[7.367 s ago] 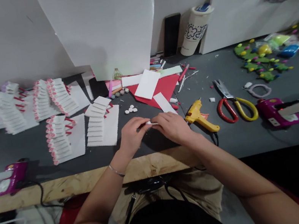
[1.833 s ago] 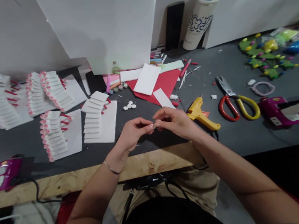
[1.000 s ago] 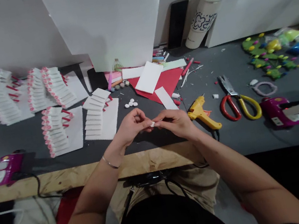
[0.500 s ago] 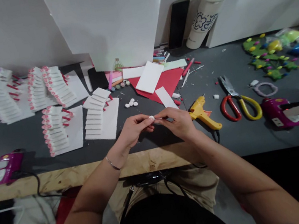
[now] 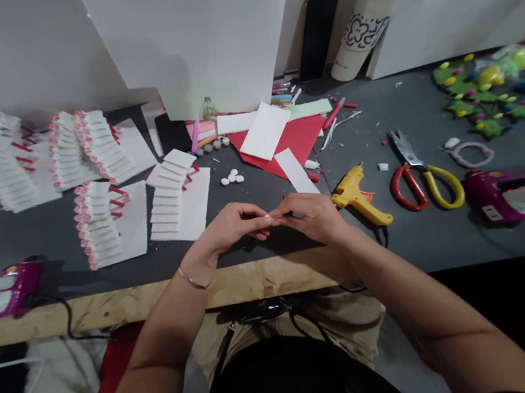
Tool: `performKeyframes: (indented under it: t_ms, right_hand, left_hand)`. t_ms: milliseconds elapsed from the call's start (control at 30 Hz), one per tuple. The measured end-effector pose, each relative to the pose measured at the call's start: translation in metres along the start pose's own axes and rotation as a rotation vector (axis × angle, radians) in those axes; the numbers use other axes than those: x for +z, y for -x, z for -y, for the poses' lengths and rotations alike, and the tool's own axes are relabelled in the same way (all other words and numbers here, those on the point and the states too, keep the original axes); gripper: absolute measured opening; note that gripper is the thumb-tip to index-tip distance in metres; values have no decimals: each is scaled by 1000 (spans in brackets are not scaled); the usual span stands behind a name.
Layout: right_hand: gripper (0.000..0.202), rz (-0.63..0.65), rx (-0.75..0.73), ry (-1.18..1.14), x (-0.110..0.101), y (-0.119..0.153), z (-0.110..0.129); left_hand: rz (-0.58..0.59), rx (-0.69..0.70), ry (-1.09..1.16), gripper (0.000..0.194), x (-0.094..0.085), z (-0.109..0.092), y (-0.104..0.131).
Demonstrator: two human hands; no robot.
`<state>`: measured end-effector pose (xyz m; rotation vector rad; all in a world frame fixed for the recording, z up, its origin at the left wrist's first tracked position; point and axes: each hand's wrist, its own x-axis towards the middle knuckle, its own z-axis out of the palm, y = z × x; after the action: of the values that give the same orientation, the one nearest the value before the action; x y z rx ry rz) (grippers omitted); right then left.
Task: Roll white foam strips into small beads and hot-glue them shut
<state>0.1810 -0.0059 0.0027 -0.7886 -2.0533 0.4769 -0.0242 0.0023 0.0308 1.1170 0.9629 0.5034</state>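
Both hands meet at the fingertips over the near part of the dark table. My left hand (image 5: 239, 223) is closed in a pinch on a small white piece (image 5: 268, 218), mostly hidden by the fingers. From the right, my right hand (image 5: 310, 214) pinches at the same spot; what it grips is too small to make out. Beyond the hands lie several white pellets (image 5: 232, 177). Left of them, a fanned row of white cards (image 5: 166, 208) rests on a white sheet (image 5: 200, 197). A white strip (image 5: 295, 172) lies behind my right hand.
A yellow glue gun (image 5: 358, 196) and scissors (image 5: 407, 157) lie right of my hands. Purple devices (image 5: 13, 289) stand at both sides. A tumbler (image 5: 362, 30) and a black phone (image 5: 319, 34) lean at the back. Red paper (image 5: 300, 139) lies mid-table.
The white piece between the fingertips shows less now, as the fingers have closed over it. The view has shifted slightly.
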Motion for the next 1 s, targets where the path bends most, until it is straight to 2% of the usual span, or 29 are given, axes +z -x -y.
performKeyframes:
  t_ms: [133,300,533,733,1000]
  right_hand:
    - [16,-61,5,-12,0,-1,0]
    - [19,-38,47,11,1,1,0]
    - [20,50,203,-128,-2,1,4]
    - [21,91,267,-266,-8,-2,6]
    - [20,270,437,-472,-3,1,11]
  left_hand:
    - [-28,-26,99,27,5,4,-3]
    - [-64,-44,109,27,8,3,-4]
    - [12,-67,75,29,4,1,-3]
    - [59,-76,58,31,3,0,-2]
    - [224,-67,-104,27,-7,-7,5]
